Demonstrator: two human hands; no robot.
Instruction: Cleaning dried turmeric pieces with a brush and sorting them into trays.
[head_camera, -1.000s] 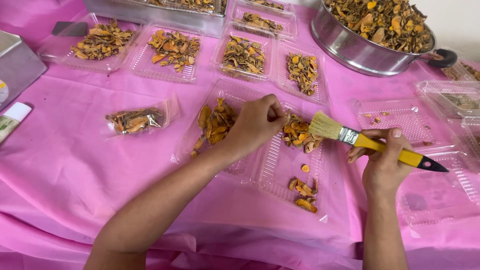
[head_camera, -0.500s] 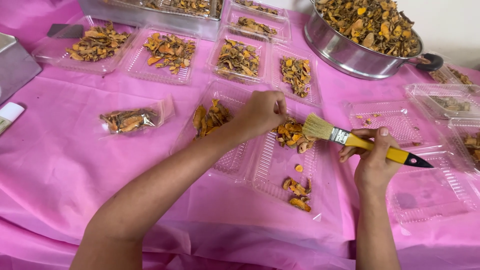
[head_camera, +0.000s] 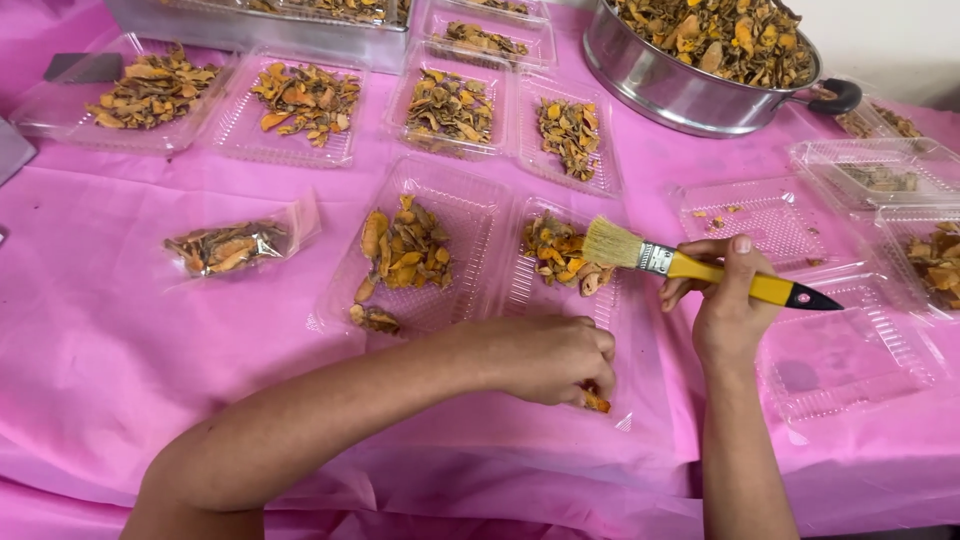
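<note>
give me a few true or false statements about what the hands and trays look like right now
1. The right hand holds a yellow-handled brush. True.
2. The left hand rests on the metal pot. False: it is at the near end of a clear plastic tray, fingers on orange dried pieces.
3. The tablecloth is green. False: it is pink.
4. The brush bristles point toward the dried pieces in the tray. True.
5. The metal pot is empty. False: it is full of dried pieces.
</note>
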